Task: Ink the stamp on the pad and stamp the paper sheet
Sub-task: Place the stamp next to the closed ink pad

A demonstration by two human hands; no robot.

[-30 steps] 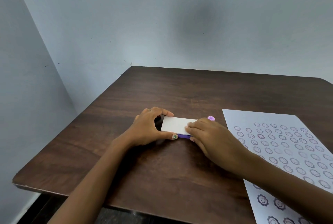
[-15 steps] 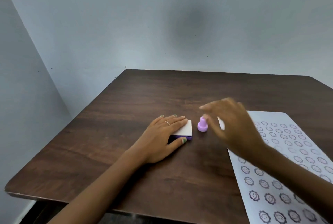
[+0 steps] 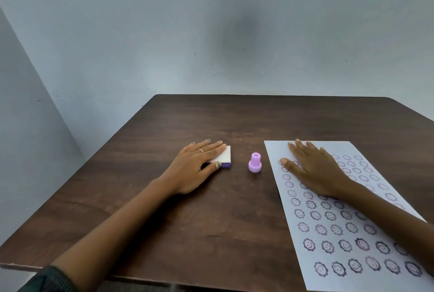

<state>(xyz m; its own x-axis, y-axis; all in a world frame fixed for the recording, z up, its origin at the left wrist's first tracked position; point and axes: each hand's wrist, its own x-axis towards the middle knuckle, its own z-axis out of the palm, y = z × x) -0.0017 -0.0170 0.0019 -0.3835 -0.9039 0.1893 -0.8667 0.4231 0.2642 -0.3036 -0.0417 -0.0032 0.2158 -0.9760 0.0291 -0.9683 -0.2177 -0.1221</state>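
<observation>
A small ink pad with a white lid and purple base lies closed on the dark wooden table. My left hand lies over it, fingers flat on the lid and thumb against its front edge. A lilac stamp stands upright and untouched just right of the pad. The white paper sheet, covered with rows of purple smiley-flower prints, lies at the right. My right hand rests flat on the sheet's upper left part, fingers spread, holding nothing.
The table stands in a corner of pale blue-grey walls. Its left edge and near edge are in view. Bare wood lies between my arms and behind the stamp. The paper runs off the frame at the bottom right.
My right hand left the pad, passed over the stamp and came down flat on the paper. My left hand went from gripping the pad's end to lying flat over its closed lid.
</observation>
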